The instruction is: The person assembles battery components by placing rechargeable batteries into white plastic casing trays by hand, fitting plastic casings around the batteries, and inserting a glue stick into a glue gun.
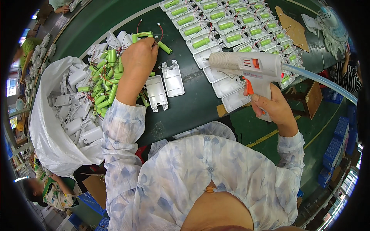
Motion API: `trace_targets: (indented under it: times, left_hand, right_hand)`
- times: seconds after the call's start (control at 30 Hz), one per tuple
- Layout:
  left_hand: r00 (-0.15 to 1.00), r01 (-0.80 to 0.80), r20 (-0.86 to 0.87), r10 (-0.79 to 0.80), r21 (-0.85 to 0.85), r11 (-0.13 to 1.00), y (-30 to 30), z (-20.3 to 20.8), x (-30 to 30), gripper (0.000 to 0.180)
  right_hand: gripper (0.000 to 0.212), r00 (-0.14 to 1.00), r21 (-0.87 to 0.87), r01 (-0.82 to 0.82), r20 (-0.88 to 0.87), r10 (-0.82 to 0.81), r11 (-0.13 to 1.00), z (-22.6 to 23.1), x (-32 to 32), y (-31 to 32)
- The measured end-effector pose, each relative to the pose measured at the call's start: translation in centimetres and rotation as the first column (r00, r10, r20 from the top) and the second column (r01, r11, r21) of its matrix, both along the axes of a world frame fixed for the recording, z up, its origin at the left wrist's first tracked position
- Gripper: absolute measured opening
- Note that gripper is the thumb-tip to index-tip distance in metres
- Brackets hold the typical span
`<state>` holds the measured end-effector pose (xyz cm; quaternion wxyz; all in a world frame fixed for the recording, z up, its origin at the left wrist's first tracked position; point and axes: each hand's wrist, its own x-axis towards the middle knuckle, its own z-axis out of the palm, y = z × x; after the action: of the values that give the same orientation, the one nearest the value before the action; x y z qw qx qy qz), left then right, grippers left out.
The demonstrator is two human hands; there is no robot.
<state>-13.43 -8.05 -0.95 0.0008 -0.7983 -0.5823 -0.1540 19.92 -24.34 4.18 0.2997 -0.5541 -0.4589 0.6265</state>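
Observation:
My right hand is closed round the handle of a white hot glue gun with an orange trigger. Its nozzle points left, over the near end of the white plastic cases. At the edge of a heap of green batteries, my left hand has its fingers curled in a pinch. A green battery with thin wires sticks out at its fingertips, which are partly hidden. Two white plastic case halves lie side by side on the dark green table, just right of my left wrist.
Rows of white cases, most holding green batteries, cover the far table. A white sack of plastic parts stands at left. A clear hose-like glue stick trails from the gun. A fan stands far right; blue crates are stacked below.

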Motion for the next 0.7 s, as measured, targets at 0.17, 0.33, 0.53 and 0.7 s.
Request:
trace_targets:
  times: [0.17, 0.33, 0.53, 0.7]
  left_hand:
    - [0.997, 0.075, -0.002, -0.075, -0.006, 0.997, -0.1, 0.2, -0.3, 0.014]
    - [0.995, 0.083, -0.051, -0.085, -0.047, 0.995, 0.0, 0.4, -0.3, 0.014]
    - [0.817, 0.274, 0.545, -0.19, -0.077, 0.959, -1.7, 5.4, 3.2, 0.012]
    - [0.773, 0.536, 0.344, -0.532, 0.094, 0.839, -1.5, 3.1, 7.8, 0.009]
  right_hand:
    - [0.034, 0.998, 0.015, 0.037, -0.045, -0.036, 0.999, -0.8, 0.7, -0.4]
    - [0.037, 0.983, 0.054, 0.107, -0.156, -0.097, 0.993, -1.0, 0.4, -1.1]
    - [0.044, 0.967, 0.043, 0.097, -0.243, -0.084, 0.994, -2.2, 1.3, -1.8]
    - [0.044, 0.955, 0.041, 0.125, -0.274, -0.11, 0.991, -2.4, 1.0, -2.1]
